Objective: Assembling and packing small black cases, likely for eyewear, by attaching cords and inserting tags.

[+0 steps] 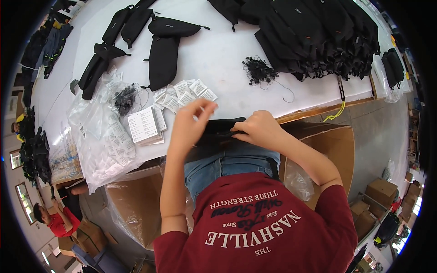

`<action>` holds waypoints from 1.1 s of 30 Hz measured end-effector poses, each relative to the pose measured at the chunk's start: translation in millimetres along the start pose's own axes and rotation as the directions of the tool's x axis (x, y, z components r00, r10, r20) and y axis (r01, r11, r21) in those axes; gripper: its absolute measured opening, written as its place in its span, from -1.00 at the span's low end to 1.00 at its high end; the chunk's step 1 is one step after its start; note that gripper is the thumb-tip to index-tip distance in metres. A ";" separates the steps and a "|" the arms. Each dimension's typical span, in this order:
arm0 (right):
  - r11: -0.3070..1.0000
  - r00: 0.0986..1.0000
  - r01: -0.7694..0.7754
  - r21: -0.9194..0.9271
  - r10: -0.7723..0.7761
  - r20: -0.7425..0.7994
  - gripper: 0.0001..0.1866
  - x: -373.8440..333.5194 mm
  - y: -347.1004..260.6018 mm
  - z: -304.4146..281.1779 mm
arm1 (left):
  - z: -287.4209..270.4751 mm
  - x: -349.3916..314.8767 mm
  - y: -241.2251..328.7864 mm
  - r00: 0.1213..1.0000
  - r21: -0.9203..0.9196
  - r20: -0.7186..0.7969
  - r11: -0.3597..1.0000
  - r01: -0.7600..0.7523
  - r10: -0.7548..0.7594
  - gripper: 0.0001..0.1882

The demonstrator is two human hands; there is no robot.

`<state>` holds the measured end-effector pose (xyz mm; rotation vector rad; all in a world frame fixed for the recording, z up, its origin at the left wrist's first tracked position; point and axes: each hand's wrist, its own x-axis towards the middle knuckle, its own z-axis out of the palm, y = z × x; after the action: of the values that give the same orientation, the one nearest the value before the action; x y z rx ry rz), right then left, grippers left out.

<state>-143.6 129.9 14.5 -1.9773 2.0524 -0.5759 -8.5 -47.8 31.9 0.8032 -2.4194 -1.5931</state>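
Observation:
A black fabric pouch (214, 132) lies across my lap at the table's front edge. My right hand (261, 130) is closed on its rim, thumb and fingers pinching the fabric. Above the pouch's left end, my left hand (193, 119) is raised with fingertips bent together in a pinch; whatever is between them is too small to make out. Just beyond that hand lie several small white printed labels (185, 95). A stack of white printed cards (144, 125) sits to its left, beside a tangle of black tag strings (124, 100).
Black bags form a large pile (314, 41) at the back right, near another black string bundle (258, 70). More black pouches (164, 59) lie back left. A clear plastic bag of labels (107, 141) drapes over the left edge. Open cardboard boxes (339, 148) stand below the table.

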 end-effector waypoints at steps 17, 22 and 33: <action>1.000 0.991 0.009 -0.019 -0.011 -0.131 -0.88 -5.2 2.7 -0.8 | -10.8 11.4 12.8 0.968 0.147 -0.012 0.958 -0.247 0.251 -0.84; 1.000 0.986 0.018 -0.001 -0.017 -0.167 -0.89 0.3 1.4 -3.4 | -4.7 -17.5 8.9 0.910 0.465 -0.007 0.807 -0.364 0.415 -0.81; 0.828 0.903 -0.191 0.527 0.358 -0.236 -0.83 9.0 -23.2 -13.8 | 30.3 -38.5 -47.5 0.961 -0.936 -0.210 0.322 -0.143 -0.182 -0.46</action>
<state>-129.2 122.3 37.8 -1.3230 2.0404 -1.2829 29.3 -18.1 -16.5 0.6794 -0.8505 -2.2510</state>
